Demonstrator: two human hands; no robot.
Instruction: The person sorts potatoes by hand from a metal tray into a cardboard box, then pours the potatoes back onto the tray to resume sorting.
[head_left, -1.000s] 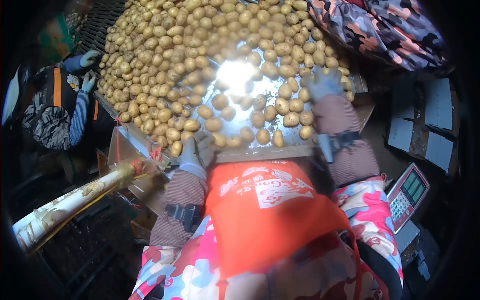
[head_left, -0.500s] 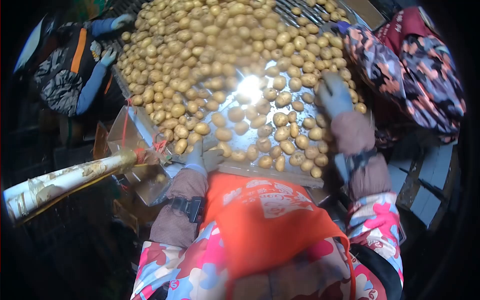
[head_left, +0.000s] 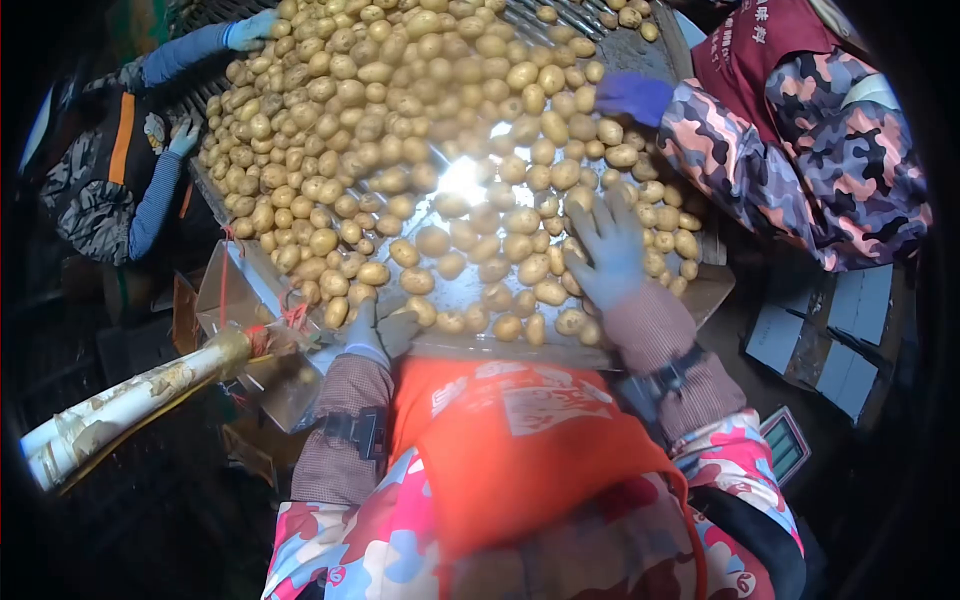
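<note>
A heap of potatoes (head_left: 330, 120) covers a metal sorting table (head_left: 455, 290), thinning out toward its near side. My right hand (head_left: 608, 252), in a grey-blue glove, lies with fingers spread over the potatoes right of centre. At the near left edge of the table is my left hand (head_left: 378, 330), also gloved, its thumb and fingers apart beside a few potatoes. Neither hand grips anything that I can make out. Strong glare hides part of the metal surface.
A co-worker's purple-gloved hand (head_left: 634, 97) reaches in from the right. Another co-worker's gloved hands (head_left: 250, 30) are at the upper left. A white pole (head_left: 140, 400) and cardboard box (head_left: 235, 285) stand at the left; flattened cartons (head_left: 850, 385) lie lower right.
My right hand has moved left and nearer, its fingers now spread over potatoes. The purple-gloved hand reaches further over the table. The whole view has shifted somewhat.
</note>
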